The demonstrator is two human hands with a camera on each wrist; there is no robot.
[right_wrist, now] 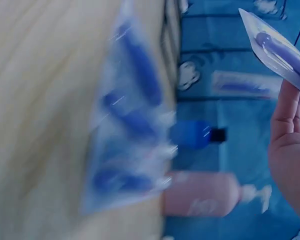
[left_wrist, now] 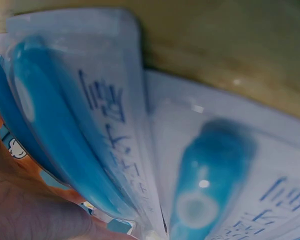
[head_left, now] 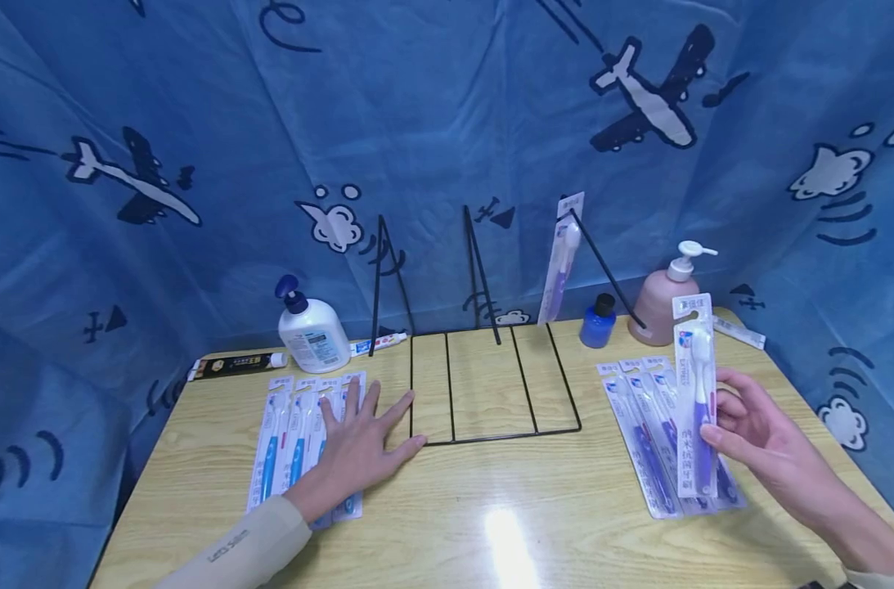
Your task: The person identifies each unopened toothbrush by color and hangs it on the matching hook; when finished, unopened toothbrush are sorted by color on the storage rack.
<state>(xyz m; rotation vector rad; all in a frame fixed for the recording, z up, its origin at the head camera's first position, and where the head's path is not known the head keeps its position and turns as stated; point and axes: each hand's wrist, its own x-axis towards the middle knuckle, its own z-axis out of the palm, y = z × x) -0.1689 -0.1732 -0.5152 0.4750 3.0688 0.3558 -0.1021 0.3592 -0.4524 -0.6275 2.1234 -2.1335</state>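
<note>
My right hand (head_left: 774, 446) pinches a packaged purple toothbrush (head_left: 695, 393) between thumb and fingers, upright above the right side of the table. Beneath it, several purple toothbrush packs (head_left: 641, 433) lie fanned out. On the left, my left hand (head_left: 361, 448) spreads its straight fingers over a row of blue toothbrush packs (head_left: 271, 446), thumb and fingertips near a black wire rack (head_left: 451, 401). The left wrist view shows the blue handles (left_wrist: 60, 120) in their clear packs close up. One purple toothbrush pack (head_left: 562, 270) hangs from the rack's right prong.
Behind the blue packs stand a white pump bottle (head_left: 316, 337), a black toothpaste tube (head_left: 240, 365) and a smaller tube (head_left: 379, 343). A blue bottle (head_left: 597, 324) and a pink pump bottle (head_left: 660, 307) stand back right, beside another tube (head_left: 739, 332). Blue cloth (head_left: 432, 123) surrounds the table.
</note>
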